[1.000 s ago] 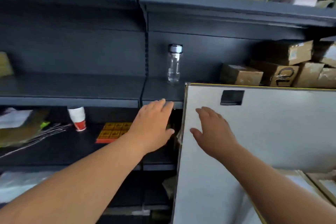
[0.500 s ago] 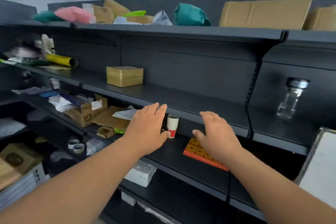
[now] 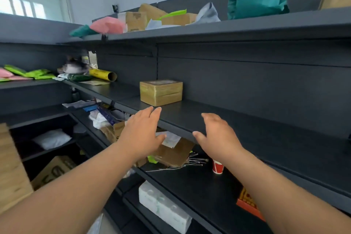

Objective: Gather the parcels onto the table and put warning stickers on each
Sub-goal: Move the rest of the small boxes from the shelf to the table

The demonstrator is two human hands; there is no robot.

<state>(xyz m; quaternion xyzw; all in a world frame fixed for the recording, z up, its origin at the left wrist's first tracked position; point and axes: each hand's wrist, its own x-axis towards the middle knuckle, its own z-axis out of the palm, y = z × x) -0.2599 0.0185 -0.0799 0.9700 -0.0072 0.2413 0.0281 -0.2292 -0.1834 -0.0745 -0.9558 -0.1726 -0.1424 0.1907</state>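
A small taped cardboard parcel stands alone on the dark middle shelf. Both my hands are stretched out in front of that shelf's edge, below and in front of the parcel, not touching it. My left hand is open with straight fingers. My right hand is open too, fingers relaxed. An orange sheet of warning stickers lies on the lower shelf at the right, partly hidden by my right forearm. More parcels and bags, such as a teal bag and a pink bag, sit on the top shelf.
The lower shelf holds torn cardboard, thin sticks, and a red paper cup. A white foam block lies further down. A yellow tube and green bags lie at the left. A wooden board stands at the far left.
My view has swung left and upward, from the white panel and glass jar to the shelves. The lone parcel is now nearer the centre, and both open hands have come up towards its shelf.
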